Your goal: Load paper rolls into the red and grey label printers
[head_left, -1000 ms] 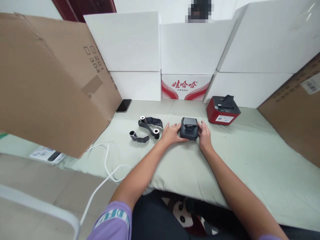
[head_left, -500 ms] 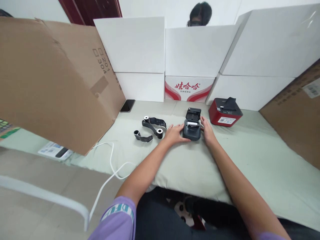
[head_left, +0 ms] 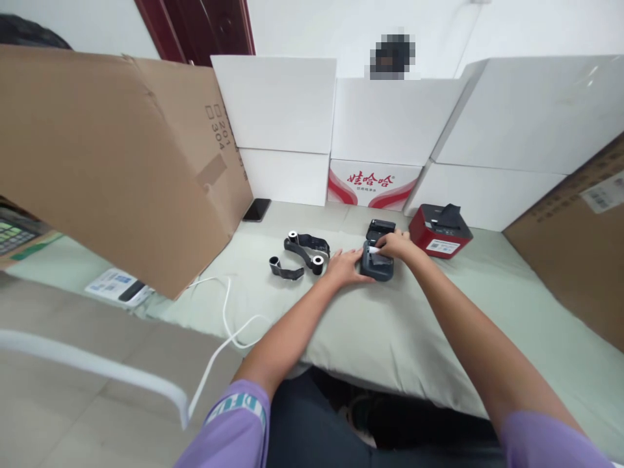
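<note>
Desk, cloth-covered: soft footing; a crease could rock whatever I press on. Cardboard box, left, and white boxes, behind: walls against forward reach. Red device, one: just beyond my right grip; a wide swing could bump it. Black device, one, lid raised, on the desk: might skid if my left grip, spread against its left side, slackened. Black strips, several: near my left grip, liable to snag. Phone, beside the cardboard box. White roll, at the black device's open top: pinched by my right grip's fingertips; an off-centre pinch could drop it crooked.
</note>
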Tool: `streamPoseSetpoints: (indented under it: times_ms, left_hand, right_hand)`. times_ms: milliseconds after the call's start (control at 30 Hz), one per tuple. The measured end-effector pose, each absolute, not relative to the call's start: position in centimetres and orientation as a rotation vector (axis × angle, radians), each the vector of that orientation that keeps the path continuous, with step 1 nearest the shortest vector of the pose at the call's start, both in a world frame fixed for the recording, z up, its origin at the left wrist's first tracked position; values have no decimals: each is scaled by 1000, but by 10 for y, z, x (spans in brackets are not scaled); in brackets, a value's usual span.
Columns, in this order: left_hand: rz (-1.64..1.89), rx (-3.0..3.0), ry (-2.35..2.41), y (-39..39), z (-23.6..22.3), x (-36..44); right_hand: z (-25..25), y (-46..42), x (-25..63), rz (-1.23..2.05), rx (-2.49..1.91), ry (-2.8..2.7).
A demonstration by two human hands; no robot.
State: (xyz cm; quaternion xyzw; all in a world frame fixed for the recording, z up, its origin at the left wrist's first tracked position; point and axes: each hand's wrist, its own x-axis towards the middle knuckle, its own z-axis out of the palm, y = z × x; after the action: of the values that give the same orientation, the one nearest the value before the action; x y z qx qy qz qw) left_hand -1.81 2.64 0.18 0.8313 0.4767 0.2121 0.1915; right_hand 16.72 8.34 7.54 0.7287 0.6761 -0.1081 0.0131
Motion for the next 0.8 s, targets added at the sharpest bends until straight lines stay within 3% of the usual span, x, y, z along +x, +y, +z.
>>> streamPoseSetpoints:
  times_ms: [300, 800]
  left_hand:
    - [579, 2341, 1328, 24, 6, -19]
    - [581, 2325, 1331, 23, 6, -19]
  right_hand:
    - [85, 51, 170, -99, 2378, 2269]
    - [76, 62, 167, -217, 2433, 2157]
